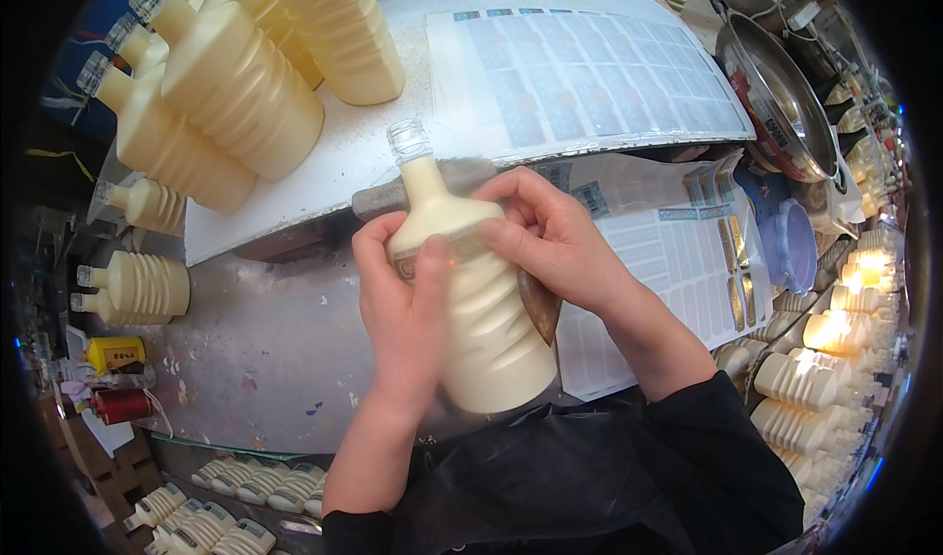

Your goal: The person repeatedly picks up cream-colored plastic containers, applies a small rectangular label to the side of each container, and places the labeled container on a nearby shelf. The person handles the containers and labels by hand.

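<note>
A cream bottle [496, 349] with a ribbed body and a clear threaded neck leans in front of me, its neck pointing away. My left hand [403, 280] wraps round its left shoulder, thumb pressed on the front. From the other side my right hand [550, 231] grips the shoulder, with thumb and forefinger close together. Between the thumbs runs a pale label strip [462, 236] on the bottle, partly covered by fingers. Beneath my right hand shows a brown pointed flat piece [539, 307]; whether the hidden fingers hold it, I cannot tell. Behind the neck lies a grey block [378, 199].
Several cream bottles [241, 88] stand on the white raised board [413, 39] at far left. Sheets of blue labels [589, 74] lie on it; a sheet with gold strips [678, 260] is at right. Beyond are a round metal pan [786, 83] and a lavender basin [789, 246].
</note>
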Action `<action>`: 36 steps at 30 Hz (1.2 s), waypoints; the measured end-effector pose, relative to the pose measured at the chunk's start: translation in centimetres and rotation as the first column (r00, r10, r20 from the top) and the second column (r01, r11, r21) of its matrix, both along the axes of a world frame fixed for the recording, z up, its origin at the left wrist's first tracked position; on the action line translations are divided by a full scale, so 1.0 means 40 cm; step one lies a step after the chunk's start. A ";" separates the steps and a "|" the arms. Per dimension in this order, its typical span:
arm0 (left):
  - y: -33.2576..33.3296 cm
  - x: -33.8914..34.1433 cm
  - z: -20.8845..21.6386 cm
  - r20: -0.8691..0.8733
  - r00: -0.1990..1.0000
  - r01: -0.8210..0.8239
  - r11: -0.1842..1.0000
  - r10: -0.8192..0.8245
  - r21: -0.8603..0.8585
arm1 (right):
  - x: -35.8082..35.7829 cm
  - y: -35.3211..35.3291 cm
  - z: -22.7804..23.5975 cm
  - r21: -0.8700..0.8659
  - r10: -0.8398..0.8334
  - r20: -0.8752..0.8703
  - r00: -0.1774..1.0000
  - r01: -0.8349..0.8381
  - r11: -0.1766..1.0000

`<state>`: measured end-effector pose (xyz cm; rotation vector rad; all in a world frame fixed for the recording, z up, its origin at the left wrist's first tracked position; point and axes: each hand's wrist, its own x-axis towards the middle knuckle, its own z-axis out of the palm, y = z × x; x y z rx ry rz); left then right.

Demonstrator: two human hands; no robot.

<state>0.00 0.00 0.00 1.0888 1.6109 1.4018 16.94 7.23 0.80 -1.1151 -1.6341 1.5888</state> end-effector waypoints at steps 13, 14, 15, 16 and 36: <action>0.002 0.001 -0.003 -0.034 0.999 -0.010 1.000 0.010 -0.003 | -0.021 -0.010 0.063 0.116 -0.052 0.239 0.970 0.025 0.993; 0.001 0.000 -0.003 -0.042 0.999 -0.014 1.000 0.013 -0.007 | -0.025 -0.013 0.083 0.166 -0.063 0.366 0.929 0.001 0.986; 0.001 -0.001 -0.004 -0.038 0.999 -0.010 1.000 0.010 -0.005 | -0.024 -0.014 0.085 0.162 -0.062 0.367 0.928 0.002 0.987; 0.000 -0.002 -0.008 -0.034 0.999 -0.007 1.000 0.007 -0.003 | -0.023 -0.012 0.085 0.157 -0.060 0.368 0.928 0.002 0.988; -0.002 -0.015 -0.030 0.168 0.985 0.043 0.998 -0.049 0.035 | 0.002 -0.003 0.006 -0.190 -0.080 -0.230 0.970 0.036 0.981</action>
